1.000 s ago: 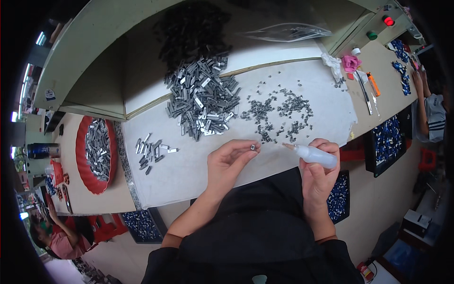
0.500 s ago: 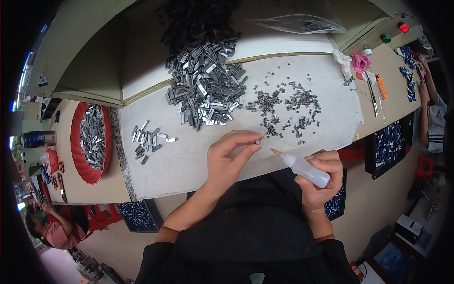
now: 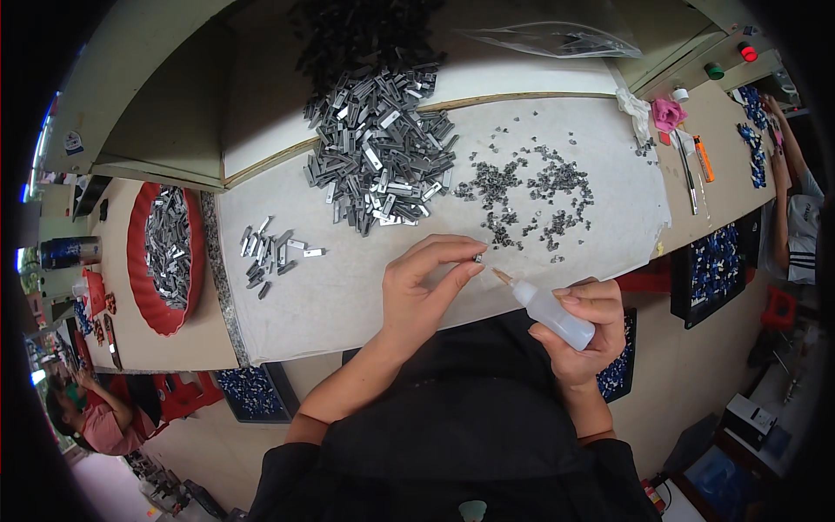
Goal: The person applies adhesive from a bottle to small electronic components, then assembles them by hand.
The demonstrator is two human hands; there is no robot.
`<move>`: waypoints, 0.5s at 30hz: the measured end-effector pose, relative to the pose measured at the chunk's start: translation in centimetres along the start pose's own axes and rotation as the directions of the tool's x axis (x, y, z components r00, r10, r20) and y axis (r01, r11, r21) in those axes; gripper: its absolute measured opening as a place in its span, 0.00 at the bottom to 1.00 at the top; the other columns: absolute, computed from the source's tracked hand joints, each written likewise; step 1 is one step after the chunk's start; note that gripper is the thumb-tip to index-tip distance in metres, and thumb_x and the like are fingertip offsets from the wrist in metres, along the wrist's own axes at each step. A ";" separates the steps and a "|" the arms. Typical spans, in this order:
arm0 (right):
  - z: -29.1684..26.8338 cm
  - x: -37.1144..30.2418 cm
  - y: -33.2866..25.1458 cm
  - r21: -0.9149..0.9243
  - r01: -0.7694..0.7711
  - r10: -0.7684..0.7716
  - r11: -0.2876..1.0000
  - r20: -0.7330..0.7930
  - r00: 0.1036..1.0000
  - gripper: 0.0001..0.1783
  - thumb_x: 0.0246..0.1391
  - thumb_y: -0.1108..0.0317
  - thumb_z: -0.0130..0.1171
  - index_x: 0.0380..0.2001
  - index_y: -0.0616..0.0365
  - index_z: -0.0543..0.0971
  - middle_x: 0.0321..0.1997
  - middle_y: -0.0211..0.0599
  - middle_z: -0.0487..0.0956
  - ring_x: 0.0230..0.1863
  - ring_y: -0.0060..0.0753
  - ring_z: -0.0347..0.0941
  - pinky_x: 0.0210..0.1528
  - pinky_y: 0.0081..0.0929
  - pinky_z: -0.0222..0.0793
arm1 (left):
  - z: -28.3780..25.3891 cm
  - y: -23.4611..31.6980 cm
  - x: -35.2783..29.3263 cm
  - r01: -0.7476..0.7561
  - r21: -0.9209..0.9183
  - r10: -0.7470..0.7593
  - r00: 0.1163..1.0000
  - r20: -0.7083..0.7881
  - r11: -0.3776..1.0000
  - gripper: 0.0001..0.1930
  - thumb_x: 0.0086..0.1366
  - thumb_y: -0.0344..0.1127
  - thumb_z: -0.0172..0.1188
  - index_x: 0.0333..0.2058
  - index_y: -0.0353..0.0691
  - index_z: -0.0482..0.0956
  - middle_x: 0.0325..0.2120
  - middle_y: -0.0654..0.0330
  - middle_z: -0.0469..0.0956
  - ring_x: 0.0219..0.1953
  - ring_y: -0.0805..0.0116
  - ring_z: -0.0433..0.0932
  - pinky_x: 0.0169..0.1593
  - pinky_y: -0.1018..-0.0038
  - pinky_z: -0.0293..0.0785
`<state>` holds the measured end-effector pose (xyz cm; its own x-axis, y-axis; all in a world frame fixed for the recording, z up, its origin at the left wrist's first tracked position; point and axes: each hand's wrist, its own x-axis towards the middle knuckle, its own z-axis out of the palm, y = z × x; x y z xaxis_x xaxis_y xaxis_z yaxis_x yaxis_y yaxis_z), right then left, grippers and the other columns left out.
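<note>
Between thumb and fingertips, my left hand (image 3: 426,287) pinches a small metal part (image 3: 477,258). My right hand (image 3: 591,326) is wrapped round a translucent squeeze bottle (image 3: 557,317), tilted so its thin amber tip (image 3: 502,276) points toward that part, a short gap between them. Beyond my hands, many tiny metal pieces (image 3: 557,183) lie scattered on the white sheet (image 3: 348,287). A large heap of grey metal bars (image 3: 383,157) rises to their left. Several similar bars (image 3: 277,252) lie apart at the left of the sheet.
A red fluted bowl (image 3: 139,261) full of metal bars stands at left. On the right are a pink cloth (image 3: 667,114), an orange-labelled stick (image 3: 703,158) and a black tray (image 3: 687,283) of blue and white parts. Co-workers sit at both sides. A clear plastic bag (image 3: 548,39) lies at the back.
My right hand and the bottle have shifted slightly left, bringing the tip nearer the small metal part. My left hand keeps its pinch almost in place.
</note>
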<state>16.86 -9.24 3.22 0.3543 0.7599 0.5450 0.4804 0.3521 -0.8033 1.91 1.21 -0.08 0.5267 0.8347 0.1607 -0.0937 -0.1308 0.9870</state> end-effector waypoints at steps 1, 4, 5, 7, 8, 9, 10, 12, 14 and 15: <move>0.0 0.0 0.0 0.000 0.000 0.000 1.000 -0.001 1.000 0.24 0.28 0.72 0.72 0.32 0.58 0.72 0.31 0.38 0.71 0.27 0.29 0.71 0.26 0.21 0.68 | 0.0 0.0 0.0 0.000 0.000 0.000 1.000 0.001 1.000 0.09 0.53 0.17 0.54 0.34 0.30 0.75 0.35 0.52 0.74 0.38 0.68 0.74 0.43 0.76 0.70; -0.1 0.1 -0.1 -0.023 0.009 -0.008 1.000 0.014 1.000 0.25 0.27 0.72 0.72 0.33 0.58 0.72 0.31 0.38 0.71 0.26 0.29 0.72 0.26 0.21 0.68 | 0.0 0.0 0.0 0.007 -0.011 -0.007 1.000 -0.001 1.000 0.09 0.53 0.17 0.54 0.34 0.30 0.75 0.35 0.52 0.74 0.38 0.68 0.74 0.43 0.77 0.70; -0.1 0.1 -0.1 -0.018 0.010 -0.009 1.000 0.012 1.000 0.25 0.27 0.72 0.72 0.33 0.58 0.72 0.31 0.38 0.71 0.27 0.30 0.72 0.26 0.21 0.68 | 0.0 0.1 0.0 0.011 -0.010 -0.011 1.000 -0.004 1.000 0.09 0.53 0.17 0.54 0.34 0.30 0.75 0.35 0.52 0.74 0.38 0.68 0.74 0.43 0.77 0.70; 0.0 0.1 -0.1 -0.012 0.011 -0.011 1.000 0.010 1.000 0.25 0.27 0.73 0.72 0.33 0.58 0.72 0.31 0.38 0.71 0.27 0.30 0.72 0.26 0.21 0.68 | 0.0 0.1 0.0 0.015 -0.008 -0.015 1.000 -0.006 1.000 0.09 0.53 0.17 0.54 0.34 0.30 0.75 0.35 0.52 0.74 0.38 0.68 0.74 0.42 0.77 0.70; 0.0 0.2 -0.1 -0.010 0.011 -0.011 1.000 0.008 1.000 0.25 0.27 0.73 0.72 0.33 0.58 0.72 0.31 0.38 0.71 0.27 0.30 0.72 0.26 0.21 0.68 | 0.0 0.1 0.0 0.013 -0.005 -0.013 1.000 -0.001 1.000 0.09 0.53 0.17 0.54 0.34 0.30 0.75 0.35 0.52 0.74 0.38 0.68 0.74 0.42 0.77 0.70; 0.0 0.2 -0.1 -0.008 0.011 -0.011 1.000 0.005 1.000 0.25 0.26 0.73 0.72 0.33 0.58 0.72 0.31 0.38 0.71 0.27 0.30 0.72 0.26 0.21 0.68 | 0.0 0.1 0.0 0.011 -0.001 -0.011 1.000 0.004 1.000 0.09 0.53 0.18 0.54 0.34 0.30 0.75 0.35 0.52 0.74 0.38 0.68 0.74 0.42 0.77 0.70; 0.0 0.2 -0.1 -0.008 0.011 -0.011 1.000 0.004 1.000 0.25 0.26 0.73 0.72 0.33 0.58 0.72 0.31 0.38 0.71 0.27 0.30 0.72 0.26 0.21 0.68 | 0.0 0.1 0.1 0.011 -0.001 -0.011 1.000 0.005 1.000 0.09 0.53 0.18 0.54 0.34 0.30 0.75 0.35 0.52 0.74 0.38 0.68 0.74 0.42 0.77 0.70; 0.0 0.1 -0.1 -0.009 0.014 -0.014 1.000 0.004 1.000 0.25 0.26 0.73 0.72 0.33 0.58 0.72 0.31 0.38 0.72 0.26 0.30 0.72 0.26 0.21 0.68 | 0.0 0.1 0.0 0.014 0.004 -0.014 1.000 0.004 1.000 0.09 0.53 0.18 0.55 0.34 0.30 0.75 0.35 0.52 0.74 0.38 0.68 0.74 0.42 0.77 0.70; 0.0 0.1 -0.1 -0.007 0.011 -0.011 1.000 0.001 1.000 0.25 0.26 0.73 0.72 0.33 0.58 0.72 0.31 0.38 0.72 0.26 0.30 0.72 0.26 0.21 0.68 | 0.0 0.0 0.0 0.017 0.003 -0.017 1.000 0.004 1.000 0.09 0.53 0.18 0.54 0.34 0.30 0.75 0.35 0.52 0.74 0.38 0.68 0.74 0.42 0.77 0.70; 0.0 0.1 -0.1 -0.007 0.008 -0.008 1.000 -0.003 1.000 0.25 0.26 0.73 0.72 0.33 0.58 0.72 0.31 0.39 0.72 0.26 0.30 0.72 0.26 0.21 0.68 | 0.1 0.0 0.0 0.019 0.001 -0.019 1.000 0.005 1.000 0.09 0.53 0.18 0.54 0.35 0.30 0.74 0.35 0.52 0.74 0.38 0.68 0.74 0.42 0.77 0.70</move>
<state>16.87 -9.22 3.35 0.3527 0.7554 0.5522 0.4889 0.3544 -0.7971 1.96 1.20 -0.05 0.5327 0.8344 0.1417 -0.0828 -0.1152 0.9899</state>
